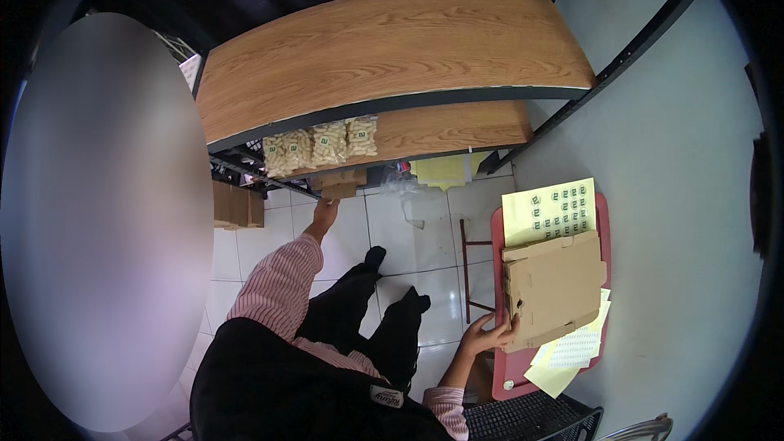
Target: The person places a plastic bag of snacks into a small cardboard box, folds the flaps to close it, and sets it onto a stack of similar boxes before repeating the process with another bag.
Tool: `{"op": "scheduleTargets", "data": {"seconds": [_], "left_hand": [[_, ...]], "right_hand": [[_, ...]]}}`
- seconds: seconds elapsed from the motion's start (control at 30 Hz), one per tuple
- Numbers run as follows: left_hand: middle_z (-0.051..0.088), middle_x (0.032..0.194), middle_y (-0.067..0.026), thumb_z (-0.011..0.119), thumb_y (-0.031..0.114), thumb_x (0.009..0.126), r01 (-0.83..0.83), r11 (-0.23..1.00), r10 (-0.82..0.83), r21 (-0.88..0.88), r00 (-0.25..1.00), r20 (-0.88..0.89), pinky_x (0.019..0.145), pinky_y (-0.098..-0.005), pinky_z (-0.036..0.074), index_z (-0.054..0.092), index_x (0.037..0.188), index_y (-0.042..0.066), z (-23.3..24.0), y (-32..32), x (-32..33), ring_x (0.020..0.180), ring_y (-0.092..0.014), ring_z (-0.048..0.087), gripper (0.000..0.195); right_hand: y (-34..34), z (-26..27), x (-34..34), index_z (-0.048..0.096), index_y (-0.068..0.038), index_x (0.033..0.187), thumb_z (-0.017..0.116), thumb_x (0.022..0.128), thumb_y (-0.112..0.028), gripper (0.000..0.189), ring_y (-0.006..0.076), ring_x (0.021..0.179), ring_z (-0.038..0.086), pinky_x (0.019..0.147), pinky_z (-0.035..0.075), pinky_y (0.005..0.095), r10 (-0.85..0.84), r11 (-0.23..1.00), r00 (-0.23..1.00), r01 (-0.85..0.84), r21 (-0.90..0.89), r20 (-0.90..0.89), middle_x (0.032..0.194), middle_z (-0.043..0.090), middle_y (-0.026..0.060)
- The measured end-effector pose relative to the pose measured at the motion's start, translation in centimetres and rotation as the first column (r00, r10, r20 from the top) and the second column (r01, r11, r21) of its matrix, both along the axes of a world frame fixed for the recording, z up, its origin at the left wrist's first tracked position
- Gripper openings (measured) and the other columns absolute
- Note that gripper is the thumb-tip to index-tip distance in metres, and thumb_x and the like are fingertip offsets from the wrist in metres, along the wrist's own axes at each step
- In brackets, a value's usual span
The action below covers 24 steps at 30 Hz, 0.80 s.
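My left hand (326, 213) reaches under the low shelf and grips the edge of a small brown cardboard piece (339, 190). Behind that piece, more cardboard (324, 180) shows in the shade, and my fingertips there are partly hidden. On the right, my right hand (487, 337) touches the near left edge of a stack of folded cardboard boxes (554, 288), thumb apart from the fingers; whether it grips them is unclear. The stack lies on a red table (517, 373), partly over a yellow sheet of round printed stickers (545, 205).
Bags of pale packing peanuts (329, 144) line the lower wooden shelf (453, 125), below a wider wooden shelf (392, 49). Yellow sheets (447, 170) and clear plastic (407, 193) lie beneath. White label sheets (576, 346), a black crate (520, 419) and cardboard boxes (236, 205) are nearby.
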<state>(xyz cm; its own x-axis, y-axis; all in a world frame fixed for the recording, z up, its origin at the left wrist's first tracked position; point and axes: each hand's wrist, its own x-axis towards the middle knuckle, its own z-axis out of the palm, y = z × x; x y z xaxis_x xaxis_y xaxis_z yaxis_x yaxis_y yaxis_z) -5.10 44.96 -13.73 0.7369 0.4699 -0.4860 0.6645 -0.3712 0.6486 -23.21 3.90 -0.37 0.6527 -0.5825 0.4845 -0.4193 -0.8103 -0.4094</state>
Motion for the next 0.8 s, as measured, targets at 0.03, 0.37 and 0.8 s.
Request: {"op": "scheduleTargets", "data": {"seconds": [0.03, 0.37, 0.8], "left_hand": [[0.058, 0.089, -0.0189, 0.060, 0.037, 0.077, 0.144, 0.964, -0.167, 0.225, 0.982, 0.087, 0.077, -0.0456, 0.044, 0.052, 0.096, 0.001, 0.3, 0.0, 2.0, 0.087, -0.034, 0.056, 0.041], [0.036, 0.113, -0.0185, 0.064, 0.034, 0.070, 0.018, 0.556, -0.372, 0.831, 0.900, 0.229, 0.091, -0.0467, 0.027, 0.035, 0.113, -0.001, 3.8, -0.3, 12.8, 0.107, -0.035, 0.033, 0.063], [0.023, 0.129, -0.0201, 0.062, 0.048, 0.071, 0.081, 0.450, -0.471, 0.889, 0.868, 0.159, 0.094, -0.0495, 0.020, 0.022, 0.129, -0.001, 1.2, 1.4, 14.2, 0.116, -0.036, 0.025, 0.086]], "right_hand": [[0.5, -0.7, -0.3, 0.055, -0.005, 0.105, 0.058, 0.076, -0.008, 0.030, 0.0331, 0.110, 0.041, 0.089, 0.030, 0.0446, 0.000, 0.999, 1.000, 0.000, -0.033, -0.015, 0.117, 0.044, 0.0179], [8.2, -8.9, 2.3, 0.057, -0.010, 0.094, 0.061, 0.072, -0.003, 0.023, 0.0281, 0.102, 0.042, 0.084, 0.029, 0.0387, 0.143, 0.989, 0.987, -0.145, 0.019, 0.077, 0.111, 0.045, 0.0134], [11.4, -12.8, 1.1, 0.057, -0.009, 0.093, 0.059, 0.072, -0.002, 0.022, 0.0284, 0.103, 0.041, 0.086, 0.028, 0.0392, 0.244, 0.956, 0.970, -0.240, 0.170, -0.001, 0.113, 0.044, 0.0143]]}}
